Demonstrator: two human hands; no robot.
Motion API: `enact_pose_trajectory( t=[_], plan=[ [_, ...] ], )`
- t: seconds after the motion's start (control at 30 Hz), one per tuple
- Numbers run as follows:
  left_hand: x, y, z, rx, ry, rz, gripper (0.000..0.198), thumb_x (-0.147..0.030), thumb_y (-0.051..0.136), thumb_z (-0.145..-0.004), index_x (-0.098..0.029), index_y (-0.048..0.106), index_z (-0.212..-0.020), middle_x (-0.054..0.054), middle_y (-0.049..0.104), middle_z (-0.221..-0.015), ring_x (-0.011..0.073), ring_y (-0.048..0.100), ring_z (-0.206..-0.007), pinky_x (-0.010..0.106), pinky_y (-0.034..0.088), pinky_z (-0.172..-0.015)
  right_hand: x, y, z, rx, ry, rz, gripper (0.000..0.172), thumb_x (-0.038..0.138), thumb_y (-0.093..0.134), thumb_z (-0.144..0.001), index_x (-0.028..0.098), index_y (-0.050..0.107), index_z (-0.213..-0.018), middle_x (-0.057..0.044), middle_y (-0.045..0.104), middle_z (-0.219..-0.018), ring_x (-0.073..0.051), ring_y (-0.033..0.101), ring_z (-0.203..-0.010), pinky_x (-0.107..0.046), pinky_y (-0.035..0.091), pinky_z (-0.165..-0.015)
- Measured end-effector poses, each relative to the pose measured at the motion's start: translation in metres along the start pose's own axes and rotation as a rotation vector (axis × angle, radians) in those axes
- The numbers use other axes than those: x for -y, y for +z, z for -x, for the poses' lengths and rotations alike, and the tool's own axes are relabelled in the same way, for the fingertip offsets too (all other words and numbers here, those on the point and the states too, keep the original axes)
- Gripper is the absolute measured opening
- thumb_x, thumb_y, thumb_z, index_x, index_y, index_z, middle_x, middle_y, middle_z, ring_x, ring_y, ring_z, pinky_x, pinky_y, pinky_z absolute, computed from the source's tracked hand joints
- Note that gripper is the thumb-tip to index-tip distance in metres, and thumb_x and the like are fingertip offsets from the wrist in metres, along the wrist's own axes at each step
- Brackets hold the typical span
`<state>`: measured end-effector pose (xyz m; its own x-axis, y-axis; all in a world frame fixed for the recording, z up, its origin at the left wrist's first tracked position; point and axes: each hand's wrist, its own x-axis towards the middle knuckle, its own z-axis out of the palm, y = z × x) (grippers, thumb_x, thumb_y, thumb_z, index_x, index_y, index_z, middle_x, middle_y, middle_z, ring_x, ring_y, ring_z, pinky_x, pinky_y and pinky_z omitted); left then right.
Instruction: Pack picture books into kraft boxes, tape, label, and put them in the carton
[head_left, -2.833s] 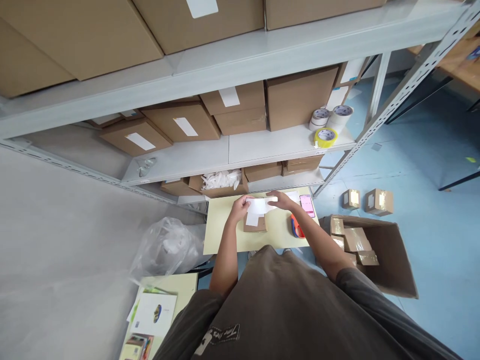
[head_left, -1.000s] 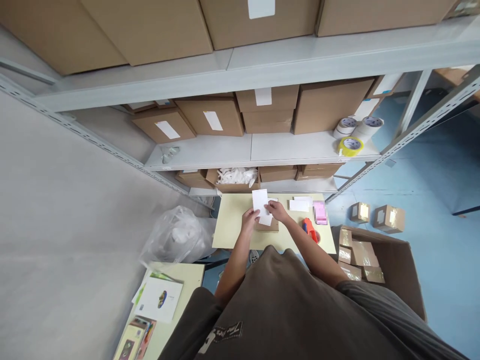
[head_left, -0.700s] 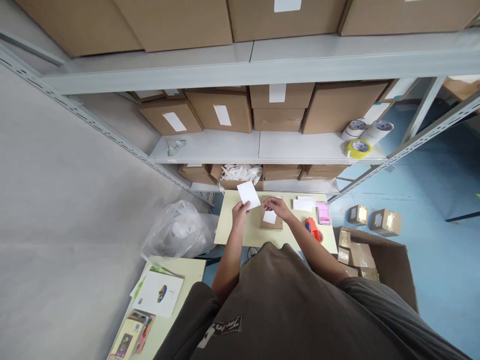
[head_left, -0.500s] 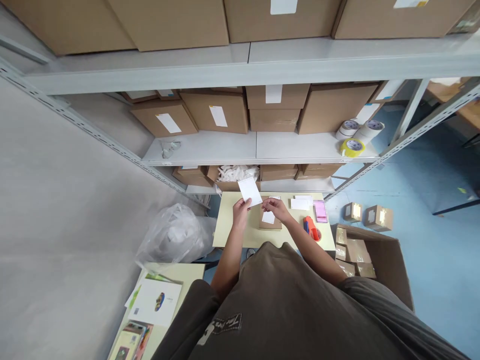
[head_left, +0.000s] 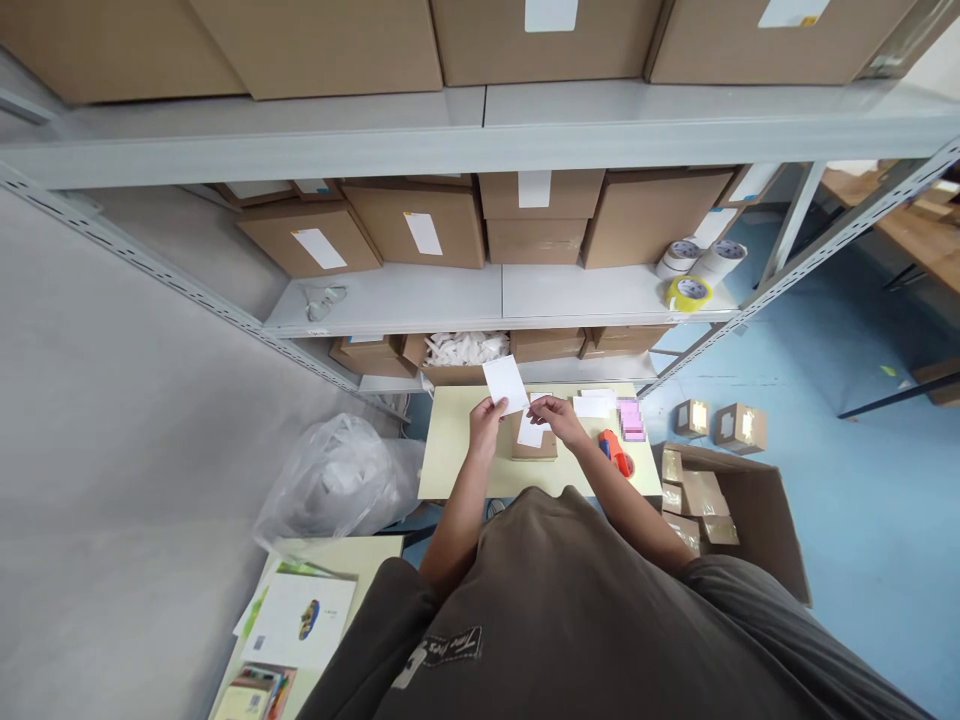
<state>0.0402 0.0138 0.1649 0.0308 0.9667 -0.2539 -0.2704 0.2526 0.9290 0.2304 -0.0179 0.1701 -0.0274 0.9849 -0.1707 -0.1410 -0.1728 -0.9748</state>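
My left hand (head_left: 486,420) pinches a white sheet of paper (head_left: 505,383) and holds it up above the small yellow table (head_left: 454,460). My right hand (head_left: 553,415) is closed in a pinch just beside it, over a small brown cardboard box (head_left: 538,448) that carries a white label (head_left: 531,434). What the right fingers hold, if anything, is too small to see. The box lies flat on the table between my two hands.
White labels (head_left: 592,406), a pink phone (head_left: 630,418) and an orange tape dispenser (head_left: 615,452) lie on the table's right. An open carton (head_left: 757,530) of taped boxes stands on the floor at right. Metal shelving (head_left: 495,295) with cartons and tape rolls (head_left: 686,291) stands behind; a plastic bag (head_left: 337,480) at left.
My left hand has lifted the white sheet away from the box, up and to the left. The label now lies on the box and my right hand stays over it.
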Motion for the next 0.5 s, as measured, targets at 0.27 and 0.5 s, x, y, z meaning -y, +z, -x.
enact_pose_trajectory(
  t=[0.27,0.5],
  plan=[
    [-0.001,0.01,0.007,-0.013,0.014,-0.031,0.052,-0.06,0.091,-0.068,-0.017,0.078,-0.092,0.009,0.08,-0.096,0.0224,0.07,-0.087,0.03,0.049,-0.075,-0.001,-0.006,-0.002,0.013,-0.008,0.03,0.035,0.057,0.079,-0.081,0.023,0.072,-0.082,-0.004,0.077,-0.08,-0.019,0.069,-0.072,-0.033,0.055,-0.071],
    [0.0,0.018,0.011,-0.037,0.03,-0.039,0.049,-0.058,0.091,-0.07,-0.016,0.079,-0.093,0.009,0.079,-0.095,0.0206,0.068,-0.085,0.03,0.049,-0.074,0.0,-0.016,0.001,0.047,-0.016,0.019,0.038,0.06,0.079,-0.081,0.023,0.073,-0.083,-0.005,0.077,-0.08,-0.019,0.07,-0.074,-0.033,0.055,-0.073]
  ],
)
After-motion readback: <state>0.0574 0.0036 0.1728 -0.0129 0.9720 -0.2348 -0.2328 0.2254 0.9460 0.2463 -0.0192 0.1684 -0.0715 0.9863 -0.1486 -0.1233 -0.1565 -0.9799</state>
